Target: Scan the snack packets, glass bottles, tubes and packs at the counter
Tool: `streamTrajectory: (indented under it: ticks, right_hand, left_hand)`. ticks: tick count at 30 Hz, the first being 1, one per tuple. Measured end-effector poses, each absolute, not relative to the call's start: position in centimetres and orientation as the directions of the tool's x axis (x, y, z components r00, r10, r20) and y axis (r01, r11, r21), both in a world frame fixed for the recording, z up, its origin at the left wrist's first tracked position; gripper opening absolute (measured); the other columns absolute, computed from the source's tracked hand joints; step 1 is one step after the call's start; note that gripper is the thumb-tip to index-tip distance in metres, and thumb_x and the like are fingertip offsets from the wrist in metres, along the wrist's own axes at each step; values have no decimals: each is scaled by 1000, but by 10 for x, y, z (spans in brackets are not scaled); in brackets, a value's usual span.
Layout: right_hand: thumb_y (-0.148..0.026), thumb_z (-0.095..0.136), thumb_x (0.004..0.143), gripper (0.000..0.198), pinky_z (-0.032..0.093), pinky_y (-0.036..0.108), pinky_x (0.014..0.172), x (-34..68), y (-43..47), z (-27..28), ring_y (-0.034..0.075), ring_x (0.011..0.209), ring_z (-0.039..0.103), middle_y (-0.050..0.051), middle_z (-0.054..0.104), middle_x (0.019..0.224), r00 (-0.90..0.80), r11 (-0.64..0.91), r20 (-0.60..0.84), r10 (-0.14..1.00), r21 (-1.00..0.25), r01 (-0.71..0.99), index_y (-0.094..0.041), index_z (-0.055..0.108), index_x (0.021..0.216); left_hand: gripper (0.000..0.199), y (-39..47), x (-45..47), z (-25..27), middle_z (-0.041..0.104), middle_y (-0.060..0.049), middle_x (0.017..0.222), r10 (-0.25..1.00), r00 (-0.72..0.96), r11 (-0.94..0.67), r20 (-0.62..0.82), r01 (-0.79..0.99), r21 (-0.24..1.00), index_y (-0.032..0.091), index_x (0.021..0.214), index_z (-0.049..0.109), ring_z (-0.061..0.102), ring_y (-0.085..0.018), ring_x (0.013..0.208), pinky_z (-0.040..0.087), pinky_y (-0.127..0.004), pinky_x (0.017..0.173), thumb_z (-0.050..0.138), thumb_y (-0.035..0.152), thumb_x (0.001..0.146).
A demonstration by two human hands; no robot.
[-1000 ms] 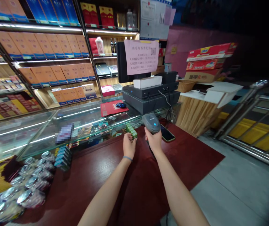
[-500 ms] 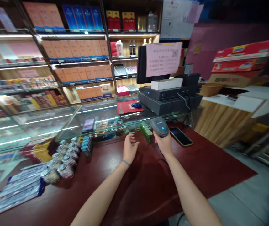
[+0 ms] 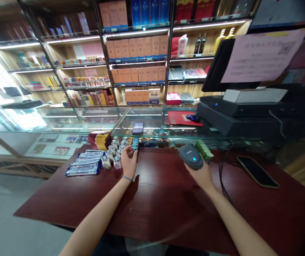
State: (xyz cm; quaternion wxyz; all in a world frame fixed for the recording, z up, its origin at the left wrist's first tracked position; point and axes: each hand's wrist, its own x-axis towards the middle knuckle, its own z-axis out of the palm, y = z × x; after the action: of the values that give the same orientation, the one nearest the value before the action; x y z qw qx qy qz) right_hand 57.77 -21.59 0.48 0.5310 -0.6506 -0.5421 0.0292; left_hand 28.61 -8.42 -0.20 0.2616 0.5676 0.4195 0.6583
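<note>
My right hand (image 3: 201, 175) grips a dark grey barcode scanner (image 3: 190, 156) with a lit blue light, held above the table. Behind the scanner stands a row of small green packs (image 3: 204, 150). At the left, my left hand (image 3: 129, 163), a band round its wrist, has its fingers curved and apart, and I see nothing between them. It is right beside small silver-lidded jars (image 3: 106, 161), some partly hidden by it. Beyond its fingertips is a row of small blue packs (image 3: 135, 143); whether it touches them I cannot tell.
Blue-and-white packets (image 3: 85, 164) and a stack of red and yellow packets (image 3: 98, 140) lie left on the dark red table (image 3: 152, 199). A phone (image 3: 257, 171) and black cable (image 3: 223, 177) are at the right. Behind stand a glass counter (image 3: 152, 115), a mouse (image 3: 192, 117) and a monitor (image 3: 218, 67).
The view has turned left. My left hand has moved from the middle of the table to the jars and blue packs. My right hand still holds the barcode scanner, now in front of the green packs.
</note>
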Motion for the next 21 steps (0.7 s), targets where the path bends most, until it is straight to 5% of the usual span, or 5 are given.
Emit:
streamTrajectory:
  ticks: [7, 12, 21]
  right_hand:
    - [-34, 62, 76, 30, 50, 30, 58, 543, -222, -1, 28, 71, 74, 4, 75, 77, 182, 131, 506, 843, -522, 843, -26, 55, 104]
    - [-30, 61, 74, 34, 44, 29, 52, 537, -223, -5, 29, 62, 73, 1, 72, 70, 46, 171, 511, 859, -370, 913, -27, 53, 107]
    - [-30, 59, 74, 37, 44, 29, 52, 536, -224, -8, 28, 60, 72, 0, 70, 66, -24, 192, 523, 852, -270, 943, -26, 53, 111]
  left_hand:
    - [46, -73, 279, -24, 53, -12, 128, 767, -128, -562, 629, 340, 754, 22, 131, 54, 50, -26, 126, 41, -47, 111, 66, 25, 86]
    - [65, -65, 281, -40, 36, -14, 143, 838, -3, -489, 546, 443, 752, 26, 145, 45, 38, -32, 138, 32, -54, 117, 65, 18, 84]
    - [41, -64, 282, -43, 48, -12, 121, 844, -25, -479, 536, 412, 775, 22, 129, 57, 52, -25, 118, 40, -47, 110, 55, 14, 88]
